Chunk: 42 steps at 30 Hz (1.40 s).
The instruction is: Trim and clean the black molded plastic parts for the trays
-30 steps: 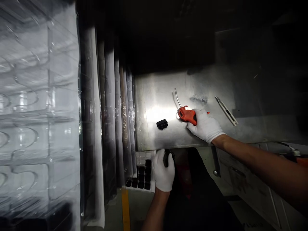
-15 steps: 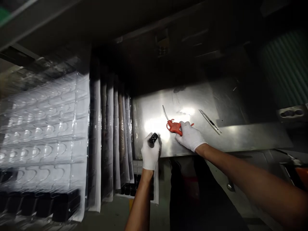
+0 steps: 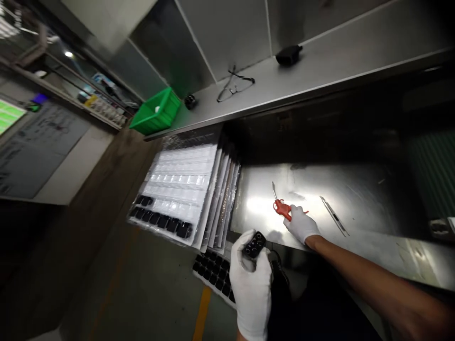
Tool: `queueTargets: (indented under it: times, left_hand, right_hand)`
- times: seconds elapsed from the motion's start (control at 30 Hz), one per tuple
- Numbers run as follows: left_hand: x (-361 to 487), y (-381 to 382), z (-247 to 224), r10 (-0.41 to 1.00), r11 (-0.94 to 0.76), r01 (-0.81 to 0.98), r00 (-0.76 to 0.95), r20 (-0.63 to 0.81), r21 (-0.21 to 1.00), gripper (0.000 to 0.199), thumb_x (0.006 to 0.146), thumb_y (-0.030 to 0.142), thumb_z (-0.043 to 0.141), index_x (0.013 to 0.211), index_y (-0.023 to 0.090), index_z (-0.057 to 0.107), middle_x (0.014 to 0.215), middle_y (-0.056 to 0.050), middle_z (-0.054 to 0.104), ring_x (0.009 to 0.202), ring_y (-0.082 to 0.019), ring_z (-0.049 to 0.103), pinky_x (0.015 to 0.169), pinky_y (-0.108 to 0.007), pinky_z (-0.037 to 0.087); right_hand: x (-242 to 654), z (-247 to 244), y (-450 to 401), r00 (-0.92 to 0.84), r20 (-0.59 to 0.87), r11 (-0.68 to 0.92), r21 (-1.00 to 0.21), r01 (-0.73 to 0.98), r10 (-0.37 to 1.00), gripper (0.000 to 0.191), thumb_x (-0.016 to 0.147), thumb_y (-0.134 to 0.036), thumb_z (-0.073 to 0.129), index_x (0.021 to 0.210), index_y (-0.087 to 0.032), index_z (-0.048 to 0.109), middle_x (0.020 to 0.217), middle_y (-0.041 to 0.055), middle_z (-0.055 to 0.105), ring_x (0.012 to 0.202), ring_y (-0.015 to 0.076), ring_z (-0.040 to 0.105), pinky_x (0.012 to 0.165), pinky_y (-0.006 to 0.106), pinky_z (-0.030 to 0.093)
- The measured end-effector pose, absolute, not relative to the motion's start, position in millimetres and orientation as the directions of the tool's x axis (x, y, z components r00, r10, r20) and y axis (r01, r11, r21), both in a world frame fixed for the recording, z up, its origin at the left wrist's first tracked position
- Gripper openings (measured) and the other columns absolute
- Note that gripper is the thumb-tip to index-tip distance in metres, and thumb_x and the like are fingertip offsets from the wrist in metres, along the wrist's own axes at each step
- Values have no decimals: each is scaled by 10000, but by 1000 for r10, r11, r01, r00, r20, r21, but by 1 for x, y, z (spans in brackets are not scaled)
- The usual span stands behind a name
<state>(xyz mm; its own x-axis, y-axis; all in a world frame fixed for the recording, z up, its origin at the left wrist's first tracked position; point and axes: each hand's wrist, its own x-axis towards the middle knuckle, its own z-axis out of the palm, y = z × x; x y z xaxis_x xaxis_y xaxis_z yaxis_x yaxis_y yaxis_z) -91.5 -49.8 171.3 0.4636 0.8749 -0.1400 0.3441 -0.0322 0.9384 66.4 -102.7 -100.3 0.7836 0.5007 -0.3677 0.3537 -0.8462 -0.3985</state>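
A red plastic air blow gun with a thin, bent metal nozzle [image 3: 282, 208] lies in the grasp of the white-gloved right hand [image 3: 301, 225], whose fingers wrap its handle just above the bare, shiny metal table [image 3: 302, 184]; whether the trigger is pressed I cannot tell.

The white-gloved left hand [image 3: 251, 284] pinches a small black oblong part with rounded recesses on its face [image 3: 255, 245] between thumb and fingers. This part sits to the near left of the blow gun, apart from it, about at the table's near edge. Its recessed face is turned up towards the wearer, and its long axis slants from near left to far right, towards the blow gun. The nozzle points away from the wearer, so its tip is not aimed at the part. The left hand has the part; the right is near but not touching it.

Left of the blow gun stands a stack of clear plastic trays with white edges [image 3: 177, 180]. Right of the blow gun lies a slim, silvery cutter-like tool [image 3: 334, 216].
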Motion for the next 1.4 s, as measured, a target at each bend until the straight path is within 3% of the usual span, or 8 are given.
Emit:
queueTargets:
  times: [0.1, 0.27, 0.5, 0.83, 1.07, 1.27, 1.4]
  left_hand:
    - [-103, -67, 190, 903, 115, 278, 372, -217, 954, 396, 832, 264, 731, 1206, 208, 615, 1279, -121, 631, 1092, -242, 673, 950, -377, 595]
    - [-114, -92, 213, 922, 244, 174, 263, -284, 954, 426, 822, 210, 735, 1223, 196, 592, 1200, -127, 655, 919, -211, 712, 842, -362, 631]
    - [-117, -119, 219, 957, 208, 103, 186, -224, 973, 349, 836, 190, 709, 1166, 193, 594, 1253, -121, 612, 936, -206, 704, 854, -381, 629]
    - [-101, -130, 225, 967, 118, 70, 220, -131, 991, 305, 855, 131, 657, 1145, 206, 603, 1223, -82, 640, 1160, -250, 637, 1032, -441, 554]
    - [-99, -121, 228, 944, 90, 40, 314, -98, 995, 308, 875, 143, 653, 1168, 213, 589, 1209, -61, 646, 1035, -194, 683, 970, -377, 602]
    - [-102, -109, 225, 946, 72, 23, 314, -76, 997, 307, 859, 114, 665, 1137, 225, 598, 1289, -47, 619, 1200, -192, 612, 1021, -324, 575]
    - [-107, -103, 230, 942, 112, 21, 316, -113, 993, 295, 864, 114, 660, 1135, 217, 601, 1246, -45, 646, 1150, -178, 637, 1022, -325, 573]
  right_hand:
    - [67, -97, -106, 762, -381, -837, -398, 376, 523, 274, 976, -324, 579, 1169, -172, 458, 1086, 78, 514, 764, 232, 622, 539, 296, 371]
    - [68, -92, -113, 722, -403, -816, -410, 406, 562, 263, 993, -351, 534, 1174, -174, 458, 1098, 85, 515, 786, 253, 628, 573, 318, 419]
    - [72, -92, -120, 686, -423, -798, -423, 429, 592, 287, 982, -375, 501, 1187, -176, 474, 1124, 106, 519, 823, 283, 636, 653, 354, 480]
    - [79, -101, -131, 645, -436, -772, -452, 447, 628, 347, 978, -388, 537, 1251, -180, 487, 1180, 102, 527, 832, 237, 628, 724, 345, 512]
    - [79, -97, -131, 645, -448, -774, -487, 405, 619, 363, 1003, -369, 569, 1289, -161, 492, 1219, 107, 525, 838, 201, 600, 777, 349, 522]
    - [81, -99, -132, 633, -454, -767, -502, 400, 627, 375, 1017, -407, 572, 1299, -172, 495, 1214, 98, 533, 802, 187, 594, 757, 338, 521]
    - [82, -102, -132, 623, -458, -764, -498, 411, 634, 386, 1019, -412, 583, 1302, -165, 493, 1190, 94, 538, 809, 187, 594, 756, 331, 521]
